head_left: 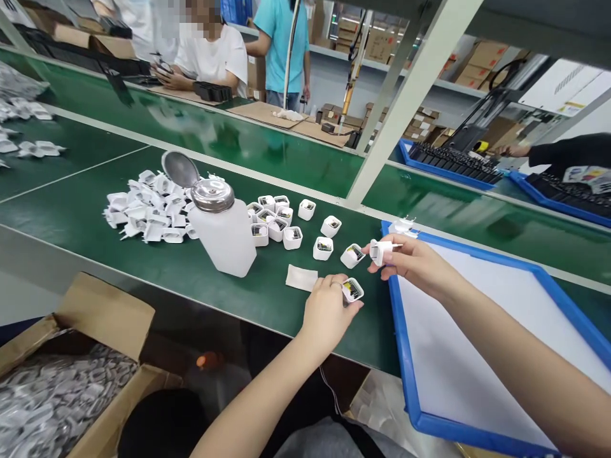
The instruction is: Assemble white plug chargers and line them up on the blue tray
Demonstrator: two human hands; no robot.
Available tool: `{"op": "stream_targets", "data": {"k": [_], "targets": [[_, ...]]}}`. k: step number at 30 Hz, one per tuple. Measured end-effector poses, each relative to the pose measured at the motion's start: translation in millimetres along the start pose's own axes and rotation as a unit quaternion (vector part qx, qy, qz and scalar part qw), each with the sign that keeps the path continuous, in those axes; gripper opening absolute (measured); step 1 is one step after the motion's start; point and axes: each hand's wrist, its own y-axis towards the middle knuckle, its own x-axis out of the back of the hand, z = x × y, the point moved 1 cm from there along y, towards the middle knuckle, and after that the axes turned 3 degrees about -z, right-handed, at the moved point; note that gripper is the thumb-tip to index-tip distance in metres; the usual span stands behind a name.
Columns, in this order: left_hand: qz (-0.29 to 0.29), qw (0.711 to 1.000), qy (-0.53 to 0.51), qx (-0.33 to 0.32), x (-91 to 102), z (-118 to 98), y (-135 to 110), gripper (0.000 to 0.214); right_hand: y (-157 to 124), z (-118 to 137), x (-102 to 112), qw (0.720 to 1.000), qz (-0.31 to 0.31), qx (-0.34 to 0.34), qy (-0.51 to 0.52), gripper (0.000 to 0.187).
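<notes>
My left hand grips a white charger housing, its open side up with circuit parts showing inside. Between the fingers of my right hand is a white plug cap with pins, held just above the tray's left edge. Another open housing stands on the bench between my hands. Several more housings sit beyond, some bunched together. By my left hand lies a folded white cloth. More plug caps rest at the tray's far left corner, behind my right hand.
A white pump bottle with its metal lid flipped up stands left of the housings, before a pile of plug caps. The blue-rimmed tray is at right. A cardboard box of white parts sits lower left. People work across the bench.
</notes>
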Motion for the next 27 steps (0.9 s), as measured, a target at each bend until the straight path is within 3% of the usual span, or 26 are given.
{"op": "stream_targets", "data": {"k": [6, 8, 12, 14, 16, 18, 22, 24, 27], "targets": [[-0.034, 0.994, -0.101, -0.030, 12.9, 10, -13, 0.026, -10, -14, -14, 0.997, 0.009, -0.033, 0.065, 0.022], [0.017, 0.992, -0.116, -0.051, 22.8, 14, -15, 0.030, -10, -18, -19, 0.996, 0.027, -0.045, 0.076, 0.025], [0.191, 0.973, -0.120, -0.056, 43.0, 25, -12, 0.040, -9, -27, -26, 0.987, 0.075, -0.066, 0.124, 0.024], [0.220, 0.965, -0.127, -0.065, 48.1, 28, -11, 0.047, -8, -30, -28, 0.983, 0.086, -0.066, 0.149, 0.024], [0.207, 0.967, -0.133, -0.074, 46.4, 27, -14, 0.060, -9, -30, -29, 0.981, 0.087, -0.064, 0.159, 0.024], [0.158, 0.977, -0.128, -0.063, 39.0, 24, -19, 0.072, -9, -30, -30, 0.983, 0.088, -0.059, 0.151, 0.024], [0.045, 0.995, -0.087, -0.002, 22.6, 19, -29, 0.062, -12, -28, -30, 0.997, 0.061, -0.013, 0.052, 0.020], [0.038, 0.995, -0.089, 0.016, 19.9, 20, -30, 0.054, -13, -27, -31, 0.998, 0.037, 0.045, -0.038, 0.018], [0.060, 0.991, -0.120, 0.011, 22.8, 24, -30, 0.050, -18, -25, -35, 0.975, 0.025, 0.134, -0.174, 0.014]]}}
